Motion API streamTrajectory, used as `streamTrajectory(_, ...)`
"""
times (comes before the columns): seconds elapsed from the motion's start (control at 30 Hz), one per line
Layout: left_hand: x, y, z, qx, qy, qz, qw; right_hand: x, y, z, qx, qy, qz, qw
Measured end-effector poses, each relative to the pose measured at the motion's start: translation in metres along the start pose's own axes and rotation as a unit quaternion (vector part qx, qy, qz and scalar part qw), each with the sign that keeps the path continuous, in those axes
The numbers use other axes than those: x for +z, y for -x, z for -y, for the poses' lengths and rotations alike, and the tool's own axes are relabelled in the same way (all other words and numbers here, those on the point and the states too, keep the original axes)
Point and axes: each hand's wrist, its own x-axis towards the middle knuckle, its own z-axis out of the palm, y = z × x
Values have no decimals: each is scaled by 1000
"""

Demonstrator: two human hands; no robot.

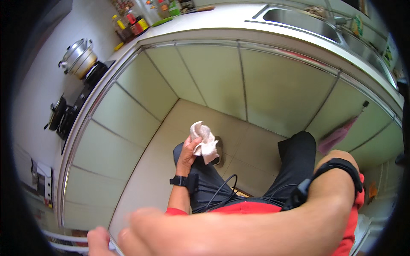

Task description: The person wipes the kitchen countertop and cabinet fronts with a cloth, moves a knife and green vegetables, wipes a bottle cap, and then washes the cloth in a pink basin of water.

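Note:
A crumpled white cloth [206, 145] is gripped in my left hand [189, 152], which is raised above my left knee. A black band with a small box on it circles that wrist. My right forearm reaches across the bottom of the view to the left, close to the camera and blurred. At its end, my right hand [137, 228] is beside a white rack rail [69, 246] at the lower left. Its palm is hidden, so I cannot tell whether it holds the rail.
On the left, a steamer pot [80, 59] and a lidded pan [57, 113] sit on the gas stove [91, 76]. Bottles [133, 24] stand in the counter [224, 19] corner. A steel sink [301, 25] is at the upper right. A pink cloth [338, 136] hangs against the cabinets [282, 76].

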Motion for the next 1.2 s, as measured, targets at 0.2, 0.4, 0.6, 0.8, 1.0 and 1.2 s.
streamTrajectory(0.2, 0, 0, 1, 0, -3, -12, 1000, -8, 6, 10, 48, 27, 24, 998)
streamTrajectory(0.4, 3, 2, 5, 17, 44, 40, 998, -28, 21, 24, 152, 73, 108, 980)
streamTrajectory(0.6, 9, 1, 2, -4, 111, 89, 990, -14, 146, -9, 371, 51, 172, 911)
streamTrajectory(0.8, 2, -15, 20, -15, 143, 92, 985, 38, 323, 29, 558, 252, 246, 751)
streamTrajectory(1.0, -4, -32, 44, -177, 129, 37, 975, 54, 370, 53, 543, 284, 195, 766)
streamTrajectory(1.2, -21, -46, 59, -306, 86, 2, 948, 37, 376, 31, 616, 166, 205, 742)
